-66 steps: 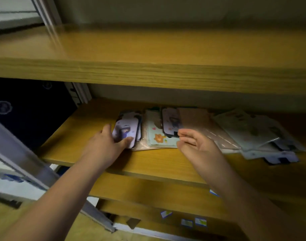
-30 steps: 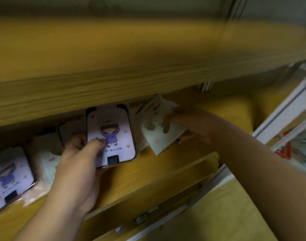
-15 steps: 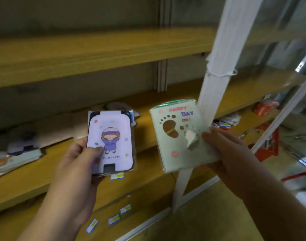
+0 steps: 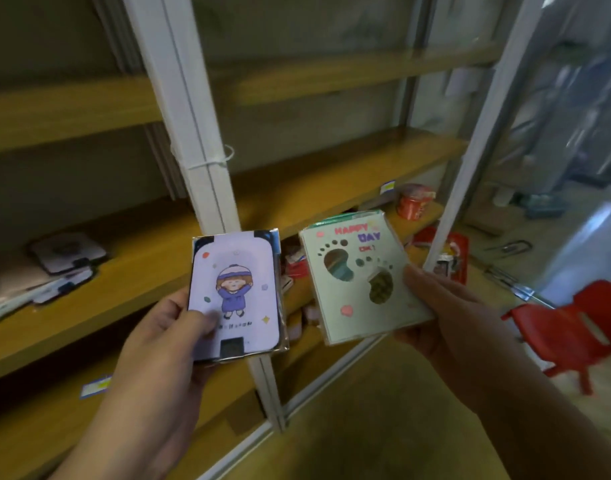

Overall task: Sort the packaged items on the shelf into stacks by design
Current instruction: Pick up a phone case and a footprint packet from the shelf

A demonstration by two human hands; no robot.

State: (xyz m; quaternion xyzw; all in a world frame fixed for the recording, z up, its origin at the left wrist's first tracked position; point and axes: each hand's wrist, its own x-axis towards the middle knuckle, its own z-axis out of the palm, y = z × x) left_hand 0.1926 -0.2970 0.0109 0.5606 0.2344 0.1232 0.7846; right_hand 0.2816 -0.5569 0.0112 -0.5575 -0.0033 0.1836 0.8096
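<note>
left grip (image 4: 165,336): closed on purple-figure pack (image 4: 235,294) | right grip (image 4: 446,317): closed on green footprint pack (image 4: 361,278)

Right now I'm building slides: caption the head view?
Left hand holds a purple cartoon pack, right hand a green footprint pack.

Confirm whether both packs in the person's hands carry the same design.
No: the left hand holds a lilac cartoon-figure pack, the right hand a pale green footprint pack.

Left hand (image 4: 165,327) raised, thumb pressed forward, right hand (image 4: 446,317) raised, gripping
</note>
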